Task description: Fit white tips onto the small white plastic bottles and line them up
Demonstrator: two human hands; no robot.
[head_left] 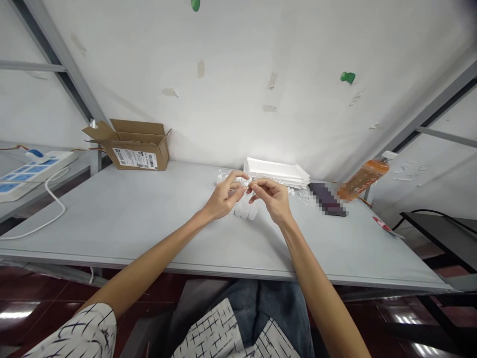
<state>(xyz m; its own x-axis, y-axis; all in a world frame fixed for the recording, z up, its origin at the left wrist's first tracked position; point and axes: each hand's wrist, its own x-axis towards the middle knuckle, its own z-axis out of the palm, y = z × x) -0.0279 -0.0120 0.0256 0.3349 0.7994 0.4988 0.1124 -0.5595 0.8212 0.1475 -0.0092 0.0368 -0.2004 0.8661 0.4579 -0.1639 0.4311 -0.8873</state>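
Observation:
My left hand (226, 197) and my right hand (271, 198) meet over the middle of the grey table. A small white piece (246, 183) is pinched between the fingertips of my left hand. The thumb and fingertips of my right hand are pressed together beside it; what they hold is too small to name. Below the hands, several translucent white pieces (246, 211) lie on the table. Small white parts (223, 175) also lie just behind my left hand, partly hidden by it.
A stack of white sheets or trays (276, 170) lies behind the hands. An open cardboard box (136, 149) stands back left. At right are a blurred dark object (328, 199), an orange bottle (365, 179) and loose white strings (304, 197). A power strip (33, 174) is far left.

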